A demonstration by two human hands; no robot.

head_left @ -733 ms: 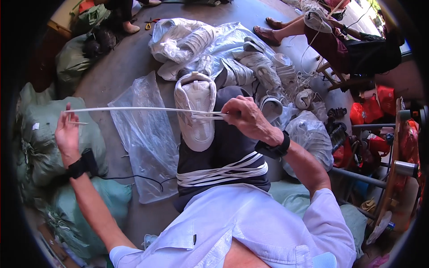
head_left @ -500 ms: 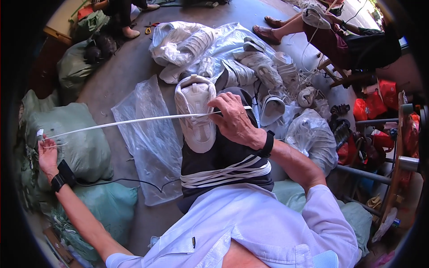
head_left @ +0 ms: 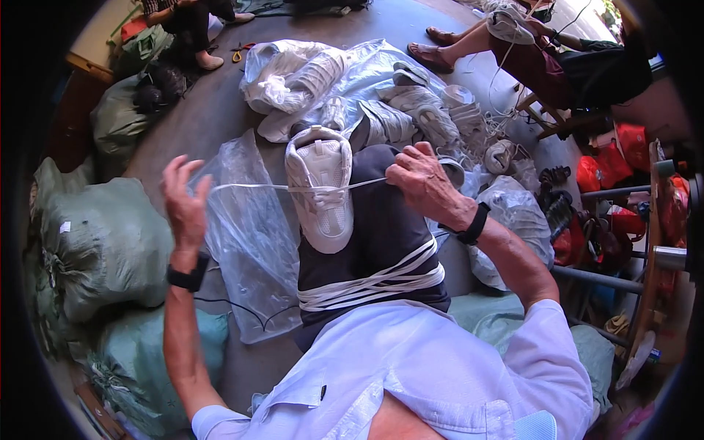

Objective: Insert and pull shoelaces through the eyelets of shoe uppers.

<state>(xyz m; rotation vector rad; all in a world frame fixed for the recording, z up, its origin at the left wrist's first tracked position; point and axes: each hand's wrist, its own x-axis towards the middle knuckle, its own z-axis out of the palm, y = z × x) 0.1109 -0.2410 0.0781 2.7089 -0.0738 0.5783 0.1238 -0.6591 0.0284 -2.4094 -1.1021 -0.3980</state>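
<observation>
A pale off-white sneaker (head_left: pixel 323 172) rests on my dark-trousered thigh, toe toward me. A white shoelace (head_left: pixel 249 185) runs across its front eyelets and out to both sides. My right hand (head_left: pixel 425 180) is closed on the right-hand length, drawn straight from the shoe. Left of the shoe, my left hand (head_left: pixel 185 194) is raised, slightly blurred, with its fingers apart; the other length of lace reaches close to its thumb. Several more white laces (head_left: pixel 370 282) lie across my thighs in a crossed bundle.
Several pale shoes (head_left: pixel 433 117) lie on clear plastic (head_left: pixel 370 55) ahead. A plastic sheet (head_left: pixel 249 257) and stuffed green sacks (head_left: pixel 114 238) are on the left. A wooden-and-metal rack (head_left: pixel 645 271) with red packages stands right. Two other people sit beyond, one holding a shoe (head_left: pixel 510 26).
My left hand has come in from the far-left sack toward the shoe, and the lace on that side spans less distance. My right hand has moved right, away from the shoe, with lace stretched behind it.
</observation>
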